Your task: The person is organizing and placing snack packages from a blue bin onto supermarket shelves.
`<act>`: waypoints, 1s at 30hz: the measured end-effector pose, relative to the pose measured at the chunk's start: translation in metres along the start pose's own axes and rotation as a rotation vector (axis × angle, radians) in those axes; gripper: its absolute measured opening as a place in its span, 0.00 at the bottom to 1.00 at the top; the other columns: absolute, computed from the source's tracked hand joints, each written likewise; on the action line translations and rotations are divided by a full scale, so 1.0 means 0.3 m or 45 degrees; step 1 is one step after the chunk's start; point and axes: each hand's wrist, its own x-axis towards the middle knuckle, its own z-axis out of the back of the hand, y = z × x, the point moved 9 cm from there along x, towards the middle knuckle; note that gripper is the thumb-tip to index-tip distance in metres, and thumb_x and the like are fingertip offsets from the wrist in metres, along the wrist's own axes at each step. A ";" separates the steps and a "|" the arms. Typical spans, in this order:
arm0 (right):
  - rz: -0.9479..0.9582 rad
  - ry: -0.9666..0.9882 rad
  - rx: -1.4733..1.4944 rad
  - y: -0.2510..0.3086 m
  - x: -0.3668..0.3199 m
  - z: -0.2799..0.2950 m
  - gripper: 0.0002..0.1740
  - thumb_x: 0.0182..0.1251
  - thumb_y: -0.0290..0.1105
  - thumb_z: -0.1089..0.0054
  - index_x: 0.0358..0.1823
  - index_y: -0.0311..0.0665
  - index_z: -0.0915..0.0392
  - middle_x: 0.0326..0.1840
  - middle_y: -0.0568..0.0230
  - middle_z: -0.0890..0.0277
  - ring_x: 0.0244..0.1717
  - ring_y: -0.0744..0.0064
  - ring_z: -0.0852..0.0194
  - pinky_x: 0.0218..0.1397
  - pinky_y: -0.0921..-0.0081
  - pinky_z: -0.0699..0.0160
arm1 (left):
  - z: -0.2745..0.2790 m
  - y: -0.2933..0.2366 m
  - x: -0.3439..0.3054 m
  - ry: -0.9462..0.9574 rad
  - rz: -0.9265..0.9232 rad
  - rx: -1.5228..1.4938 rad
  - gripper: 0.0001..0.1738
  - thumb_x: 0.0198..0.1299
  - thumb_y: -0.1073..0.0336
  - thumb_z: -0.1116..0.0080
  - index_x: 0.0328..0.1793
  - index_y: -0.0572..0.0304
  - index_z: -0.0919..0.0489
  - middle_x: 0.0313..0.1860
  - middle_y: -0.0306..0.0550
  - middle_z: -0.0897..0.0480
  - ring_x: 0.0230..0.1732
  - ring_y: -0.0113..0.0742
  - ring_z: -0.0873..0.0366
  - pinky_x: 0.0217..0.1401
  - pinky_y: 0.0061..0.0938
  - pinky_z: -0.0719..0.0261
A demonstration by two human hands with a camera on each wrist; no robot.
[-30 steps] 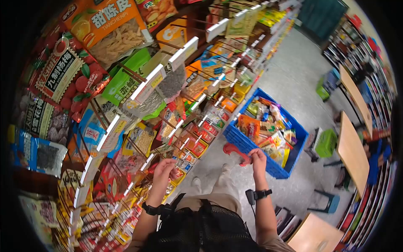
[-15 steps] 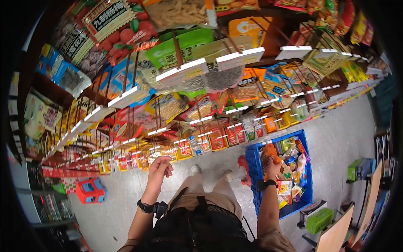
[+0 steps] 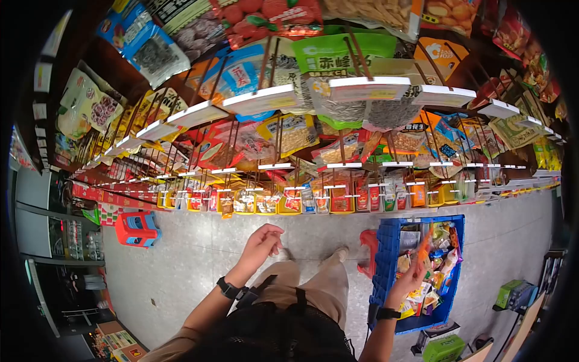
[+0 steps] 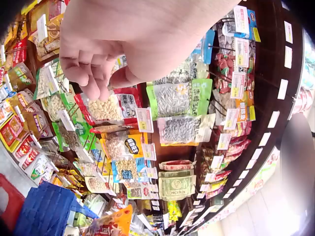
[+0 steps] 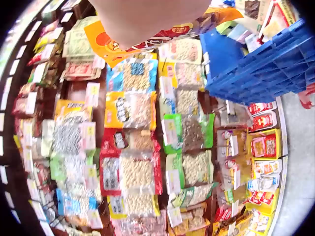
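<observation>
My right hand (image 3: 410, 280) grips an orange snack bag (image 3: 426, 241) over the blue crate (image 3: 388, 256). In the right wrist view the same orange bag (image 5: 101, 42), with red and white lettering, sticks out on both sides of the hand, whose fingers are mostly hidden. Many mixed snack packets (image 3: 447, 262) lie in the crate. My left hand (image 3: 260, 244) hangs in front of the body with loosely bent fingers and holds nothing. The left wrist view puts that hand (image 4: 133, 39) before hanging nut and seed bags (image 4: 170, 101).
A long rack (image 3: 259, 99) of hanging snack bags with white price tags runs across the front. Red stools stand left of the crate (image 3: 367, 250) and farther left on the floor (image 3: 136, 229). Green boxes (image 3: 445, 348) lie at the lower right.
My right hand has gone from beside the crate into it, gripped the orange snack bag and lifted it slightly. The head view has turned towards the rack. My left hand stays empty.
</observation>
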 end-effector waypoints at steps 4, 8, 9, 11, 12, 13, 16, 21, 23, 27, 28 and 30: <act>-0.176 0.228 0.147 0.212 -0.192 -0.131 0.09 0.70 0.30 0.37 0.43 0.29 0.20 0.37 0.65 0.21 0.34 0.79 0.27 0.38 0.82 0.27 | 0.007 0.011 -0.032 0.215 -0.116 0.002 0.10 0.69 0.71 0.52 0.54 0.59 0.24 0.36 0.37 0.20 0.33 0.22 0.25 0.35 0.18 0.27; -0.324 0.548 0.410 0.550 -0.478 -0.325 0.10 0.69 0.30 0.35 0.43 0.30 0.18 0.33 0.69 0.19 0.32 0.86 0.25 0.34 0.83 0.25 | 0.169 -0.016 -0.101 0.313 -0.265 0.376 0.14 0.66 0.65 0.42 0.55 0.60 0.24 0.42 0.40 0.19 0.40 0.25 0.22 0.42 0.23 0.23; -0.213 0.611 0.414 0.587 -0.560 -0.380 0.09 0.69 0.30 0.35 0.43 0.30 0.18 0.33 0.69 0.19 0.31 0.86 0.25 0.33 0.84 0.25 | 0.228 -0.032 -0.122 0.292 -0.353 0.588 0.16 0.66 0.61 0.40 0.56 0.60 0.24 0.44 0.40 0.19 0.40 0.26 0.22 0.42 0.24 0.23; -0.267 0.780 0.469 0.720 -0.750 -0.484 0.09 0.68 0.29 0.36 0.44 0.30 0.18 0.35 0.69 0.18 0.33 0.86 0.24 0.35 0.84 0.25 | 0.384 -0.005 -0.133 0.143 -0.563 0.538 0.19 0.65 0.59 0.38 0.58 0.60 0.24 0.45 0.40 0.18 0.41 0.27 0.21 0.44 0.24 0.22; -0.337 0.962 0.530 0.784 -0.864 -0.564 0.09 0.68 0.29 0.36 0.44 0.30 0.17 0.37 0.69 0.17 0.34 0.85 0.24 0.37 0.84 0.26 | 0.488 -0.003 -0.140 -0.022 -0.753 0.489 0.23 0.64 0.56 0.36 0.60 0.59 0.24 0.47 0.41 0.18 0.41 0.28 0.21 0.45 0.25 0.22; -0.328 0.956 0.517 0.820 -0.950 -0.606 0.09 0.68 0.29 0.36 0.44 0.30 0.17 0.37 0.69 0.17 0.34 0.85 0.24 0.37 0.84 0.26 | 0.568 0.045 -0.126 -0.014 -0.757 0.474 0.23 0.64 0.56 0.36 0.60 0.59 0.24 0.47 0.41 0.18 0.41 0.28 0.21 0.45 0.25 0.22; -0.365 1.127 0.483 0.887 -1.227 -0.792 0.09 0.69 0.28 0.36 0.46 0.29 0.18 0.35 0.70 0.18 0.34 0.86 0.24 0.37 0.83 0.23 | 0.750 0.258 -0.059 0.452 -0.317 0.152 0.27 0.67 0.51 0.38 0.65 0.61 0.25 0.49 0.38 0.18 0.44 0.24 0.21 0.50 0.22 0.24; -0.479 1.116 0.443 0.889 -1.437 -1.008 0.10 0.73 0.34 0.39 0.44 0.33 0.18 0.31 0.73 0.20 0.26 0.89 0.28 0.29 0.87 0.29 | 0.966 0.417 0.033 0.415 -0.212 -0.101 0.21 0.72 0.54 0.43 0.59 0.65 0.21 0.45 0.35 0.17 0.43 0.20 0.22 0.45 0.19 0.24; -0.608 1.191 0.341 0.844 -1.468 -1.072 0.12 0.74 0.38 0.41 0.44 0.35 0.18 0.27 0.75 0.23 0.23 0.89 0.30 0.27 0.87 0.31 | 1.019 0.439 0.076 0.291 -0.327 -0.141 0.22 0.72 0.54 0.44 0.59 0.65 0.21 0.42 0.35 0.17 0.41 0.18 0.23 0.45 0.18 0.24; -0.603 1.211 0.464 0.719 -1.444 -1.280 0.15 0.74 0.41 0.41 0.45 0.36 0.18 0.27 0.74 0.23 0.23 0.85 0.27 0.27 0.85 0.29 | 1.044 0.475 0.227 0.217 -0.286 -0.190 0.22 0.71 0.53 0.43 0.57 0.66 0.20 0.41 0.35 0.17 0.40 0.18 0.24 0.46 0.18 0.25; -0.661 1.229 0.449 0.680 -1.440 -1.317 0.16 0.73 0.42 0.41 0.47 0.36 0.18 0.28 0.72 0.22 0.24 0.84 0.26 0.29 0.85 0.26 | 1.051 0.502 0.267 0.184 -0.298 -0.095 0.22 0.71 0.52 0.42 0.57 0.66 0.19 0.41 0.36 0.16 0.41 0.20 0.23 0.47 0.19 0.24; -0.788 1.301 0.521 0.555 -1.428 -1.399 0.19 0.71 0.43 0.37 0.52 0.34 0.19 0.32 0.69 0.19 0.28 0.79 0.19 0.34 0.82 0.19 | 1.046 0.577 0.360 0.082 -0.288 0.031 0.22 0.70 0.53 0.41 0.55 0.67 0.18 0.41 0.38 0.15 0.41 0.21 0.21 0.47 0.18 0.24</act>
